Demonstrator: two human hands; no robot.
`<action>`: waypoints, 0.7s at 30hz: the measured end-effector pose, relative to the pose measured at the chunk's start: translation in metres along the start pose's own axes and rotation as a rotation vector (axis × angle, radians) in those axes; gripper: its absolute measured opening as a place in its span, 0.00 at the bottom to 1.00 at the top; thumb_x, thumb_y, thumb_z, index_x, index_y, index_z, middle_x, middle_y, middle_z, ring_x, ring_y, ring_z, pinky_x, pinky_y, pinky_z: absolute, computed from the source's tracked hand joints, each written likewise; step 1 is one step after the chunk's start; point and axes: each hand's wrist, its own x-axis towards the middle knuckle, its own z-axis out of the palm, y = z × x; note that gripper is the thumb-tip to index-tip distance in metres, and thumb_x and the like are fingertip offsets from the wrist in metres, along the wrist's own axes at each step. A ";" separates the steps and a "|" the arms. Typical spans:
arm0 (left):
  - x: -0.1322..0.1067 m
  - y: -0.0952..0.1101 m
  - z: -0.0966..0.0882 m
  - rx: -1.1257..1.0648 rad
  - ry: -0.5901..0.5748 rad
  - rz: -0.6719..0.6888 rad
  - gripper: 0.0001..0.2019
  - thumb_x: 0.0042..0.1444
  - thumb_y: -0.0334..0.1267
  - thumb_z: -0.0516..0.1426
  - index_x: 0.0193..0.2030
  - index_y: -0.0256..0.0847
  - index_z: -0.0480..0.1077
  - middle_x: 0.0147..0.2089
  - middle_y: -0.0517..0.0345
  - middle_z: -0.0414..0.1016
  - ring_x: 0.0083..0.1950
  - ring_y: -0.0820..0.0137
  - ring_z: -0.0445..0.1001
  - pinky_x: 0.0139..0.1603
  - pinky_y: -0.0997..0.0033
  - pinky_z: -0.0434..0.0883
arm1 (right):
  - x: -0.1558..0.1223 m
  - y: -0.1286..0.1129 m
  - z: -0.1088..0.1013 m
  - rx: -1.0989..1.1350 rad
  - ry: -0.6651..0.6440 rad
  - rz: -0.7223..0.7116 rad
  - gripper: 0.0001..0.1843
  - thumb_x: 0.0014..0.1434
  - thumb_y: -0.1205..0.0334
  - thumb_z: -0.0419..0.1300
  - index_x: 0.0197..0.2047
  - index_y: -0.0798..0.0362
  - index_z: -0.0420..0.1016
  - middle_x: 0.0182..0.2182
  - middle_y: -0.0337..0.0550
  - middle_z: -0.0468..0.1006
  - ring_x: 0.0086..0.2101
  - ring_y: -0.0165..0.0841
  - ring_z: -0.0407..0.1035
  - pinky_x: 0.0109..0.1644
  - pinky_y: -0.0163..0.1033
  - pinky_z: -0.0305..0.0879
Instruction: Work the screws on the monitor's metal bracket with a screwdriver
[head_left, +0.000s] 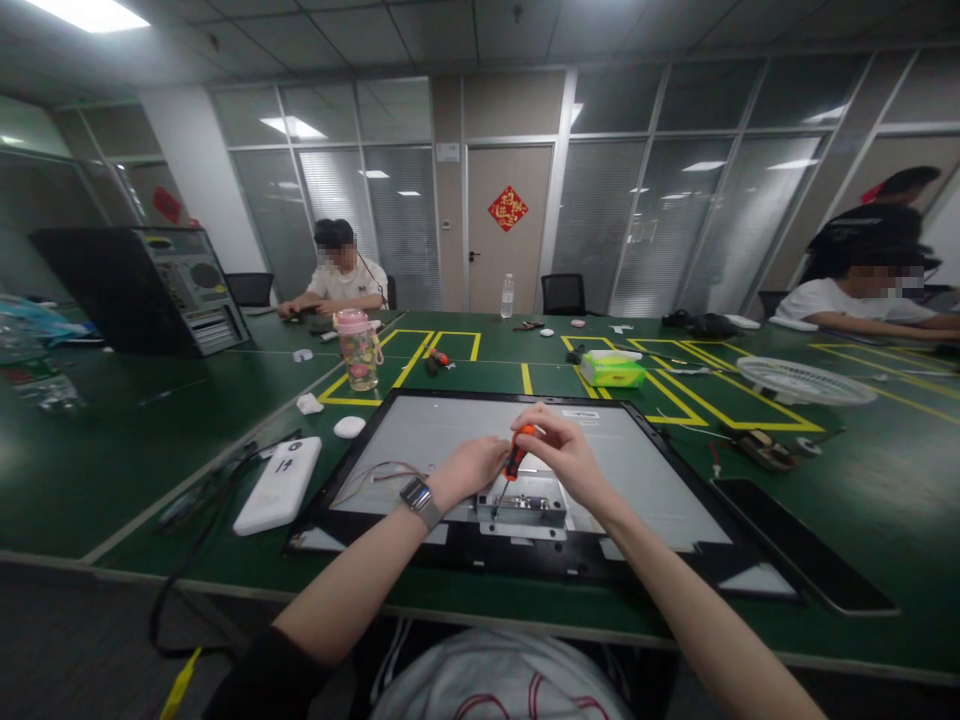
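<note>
A flat display panel (420, 430) with a black frame lies face down or up, I cannot tell which, on the green table in front of me. At its near edge sits a metal bracket (551, 515). My right hand (559, 450) grips an orange and black screwdriver (517, 455) by its handle, the shaft slanting down to the bracket's left part. Close beside the screwdriver, my left hand (472, 470) has its fingers curled near the bracket; its fingertips are partly hidden, and I cannot make out anything in them. A watch is on the left wrist.
Left of the panel lie a white power bank (279, 485) and black cables (214, 490). A pink-lidded bottle (358, 350) and computer case (142, 290) stand farther back. Rightward are a dark phone-like slab (802, 545), a green tissue pack (613, 370) and a white round grille (806, 381). Other people sit beyond.
</note>
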 end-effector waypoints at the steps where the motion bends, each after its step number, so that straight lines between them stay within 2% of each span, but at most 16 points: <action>1: 0.001 -0.001 0.002 0.007 0.005 0.001 0.12 0.66 0.34 0.47 0.41 0.37 0.72 0.38 0.49 0.78 0.38 0.65 0.76 0.39 0.69 0.69 | 0.000 0.001 0.000 0.028 -0.001 0.012 0.10 0.55 0.51 0.68 0.34 0.49 0.82 0.35 0.43 0.74 0.36 0.34 0.71 0.39 0.39 0.72; 4: 0.002 -0.003 0.004 0.022 -0.006 -0.023 0.12 0.66 0.34 0.47 0.41 0.37 0.73 0.37 0.49 0.78 0.38 0.63 0.76 0.39 0.68 0.69 | 0.000 0.001 -0.002 0.161 -0.052 0.115 0.15 0.58 0.47 0.65 0.38 0.50 0.81 0.33 0.44 0.76 0.33 0.34 0.72 0.41 0.41 0.72; 8: 0.002 -0.001 0.002 0.032 -0.034 -0.035 0.15 0.67 0.36 0.47 0.40 0.35 0.74 0.36 0.47 0.78 0.39 0.62 0.77 0.41 0.67 0.70 | 0.000 0.000 -0.003 0.320 -0.104 0.221 0.17 0.58 0.46 0.64 0.41 0.50 0.79 0.33 0.44 0.79 0.36 0.35 0.75 0.48 0.44 0.71; 13: 0.000 0.003 -0.002 0.027 -0.046 -0.055 0.15 0.67 0.36 0.47 0.39 0.35 0.74 0.36 0.47 0.78 0.40 0.62 0.77 0.42 0.67 0.70 | 0.000 -0.001 -0.004 0.275 -0.106 0.211 0.15 0.54 0.46 0.68 0.37 0.49 0.79 0.37 0.44 0.79 0.39 0.35 0.75 0.49 0.43 0.71; 21: 0.005 -0.008 0.008 0.040 -0.043 -0.013 0.16 0.67 0.35 0.45 0.47 0.35 0.73 0.43 0.45 0.79 0.42 0.61 0.77 0.44 0.65 0.71 | 0.000 -0.005 -0.003 0.247 -0.163 0.187 0.20 0.61 0.45 0.61 0.48 0.50 0.79 0.38 0.48 0.82 0.40 0.37 0.77 0.51 0.47 0.71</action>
